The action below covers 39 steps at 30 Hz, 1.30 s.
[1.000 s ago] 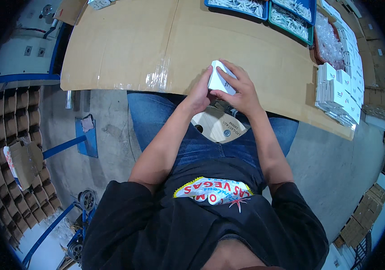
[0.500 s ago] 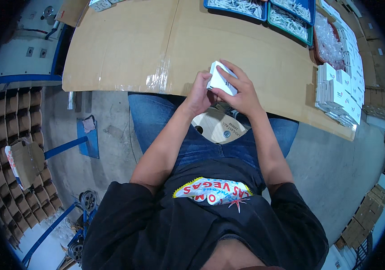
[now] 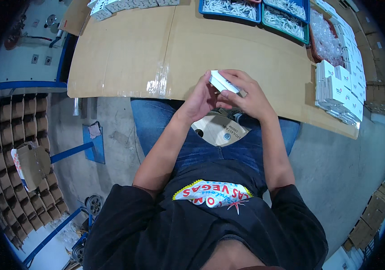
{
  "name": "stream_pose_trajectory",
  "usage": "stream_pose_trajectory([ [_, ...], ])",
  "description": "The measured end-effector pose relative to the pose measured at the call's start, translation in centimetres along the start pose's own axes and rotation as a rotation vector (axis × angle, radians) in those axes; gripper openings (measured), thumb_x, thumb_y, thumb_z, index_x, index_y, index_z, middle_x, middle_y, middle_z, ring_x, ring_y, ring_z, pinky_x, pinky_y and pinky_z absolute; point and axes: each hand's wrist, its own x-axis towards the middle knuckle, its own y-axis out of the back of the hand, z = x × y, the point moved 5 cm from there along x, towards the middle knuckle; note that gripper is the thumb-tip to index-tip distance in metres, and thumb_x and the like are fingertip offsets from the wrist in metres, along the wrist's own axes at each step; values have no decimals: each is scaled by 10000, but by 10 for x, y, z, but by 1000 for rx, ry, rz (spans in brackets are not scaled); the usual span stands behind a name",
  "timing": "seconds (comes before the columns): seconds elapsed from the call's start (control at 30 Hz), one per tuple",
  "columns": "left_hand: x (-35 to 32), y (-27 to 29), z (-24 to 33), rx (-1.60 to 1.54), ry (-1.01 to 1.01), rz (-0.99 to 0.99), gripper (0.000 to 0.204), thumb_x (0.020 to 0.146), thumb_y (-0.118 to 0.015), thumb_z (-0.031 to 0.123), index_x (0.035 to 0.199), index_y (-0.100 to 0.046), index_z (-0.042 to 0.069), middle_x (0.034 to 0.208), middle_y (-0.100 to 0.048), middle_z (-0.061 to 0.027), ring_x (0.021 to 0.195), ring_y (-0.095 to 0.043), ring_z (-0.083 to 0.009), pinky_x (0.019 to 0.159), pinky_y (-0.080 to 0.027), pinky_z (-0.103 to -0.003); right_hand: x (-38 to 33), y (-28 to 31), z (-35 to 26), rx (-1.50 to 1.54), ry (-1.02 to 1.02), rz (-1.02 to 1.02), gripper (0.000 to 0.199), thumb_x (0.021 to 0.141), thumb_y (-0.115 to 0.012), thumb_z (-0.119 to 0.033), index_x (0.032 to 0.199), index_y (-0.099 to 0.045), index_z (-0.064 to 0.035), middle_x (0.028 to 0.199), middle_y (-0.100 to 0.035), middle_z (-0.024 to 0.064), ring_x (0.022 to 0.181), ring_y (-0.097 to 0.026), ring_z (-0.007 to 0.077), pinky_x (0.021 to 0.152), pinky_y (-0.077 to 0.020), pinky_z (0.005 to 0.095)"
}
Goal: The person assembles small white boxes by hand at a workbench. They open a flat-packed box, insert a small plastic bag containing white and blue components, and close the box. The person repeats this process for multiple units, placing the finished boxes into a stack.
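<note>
Above the near edge of the cardboard tabletop (image 3: 125, 58), you have a small white carton (image 3: 224, 82) up between your hands, tilted, one narrow side facing you. Your right hand (image 3: 252, 96) grips it, fingers over the far side and thumb along the near one. Your left hand (image 3: 199, 100) is half curled, fingertips at the carton's left end; its other fingers are partly hidden, so you cannot tell whether it grips too. At the tabletop's far right, a blue tray (image 3: 230, 19) and a green tray (image 3: 288, 37) hold slim white pieces. Along the tabletop's right side, a reddish-brown basket (image 3: 315, 53) carries clear plastic bags (image 3: 326, 38), with stacked white cartons (image 3: 338, 94) nearer you. More white cartons (image 3: 114, 6) line the tabletop's far left.
</note>
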Motion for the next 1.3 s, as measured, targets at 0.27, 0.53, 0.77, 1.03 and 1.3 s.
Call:
stream_pose_trajectory([
  [0.27, -4, -27, -3, -252, 45, 161, 792, 1036, -231, 719, 1439, -470, 81, 1256, -625, -170, 1107, -666, -301, 874, -602, -465, -2, 7, -8, 81, 104, -5, 532, 920, -732, -279, 1389, -630, -50, 1359, -644, 158, 1244, -621, 309, 1058, -472, 391],
  [0.53, -3, -23, -21, -379, 84, -55, 786, 1038, -216, 712, 1458, -469, 98, 1294, -632, -183, 1142, -657, -409, 922, -577, -549, 12, 14, 6, 162, -17, -49, 439, 1069, -528, -338, 1357, -653, -32, 1280, -694, 137, 1205, -640, 242, 1057, -467, 367],
  [0.77, -5, -32, -22, -454, 94, 71, 769, 1055, -255, 667, 1451, -468, 43, 1294, -629, -221, 1167, -645, -433, 1014, -528, -597, 26, 25, 10, 340, -145, -120, 484, 1112, -439, -385, 1356, -657, -28, 1261, -702, 121, 1207, -625, 205, 1088, -448, 358],
  [1.03, -3, -29, -26, -518, 64, -2, 790, 1065, -239, 649, 1402, -496, -17, 1251, -636, -240, 1104, -661, -400, 1006, -543, -545, 29, 14, 12, 253, -177, -199, 500, 1099, -477, -411, 1351, -662, -21, 1233, -720, 126, 1171, -639, 195, 1064, -465, 340],
  [1.3, -3, -25, -28, -547, 50, 22, 771, 1063, -254, 655, 1432, -472, 14, 1283, -618, -235, 1125, -652, -399, 1007, -545, -542, 27, 11, 9, 224, -225, -243, 494, 1089, -502, -429, 1318, -692, -35, 1119, -739, 98, 1022, -643, 150, 926, -507, 308],
])
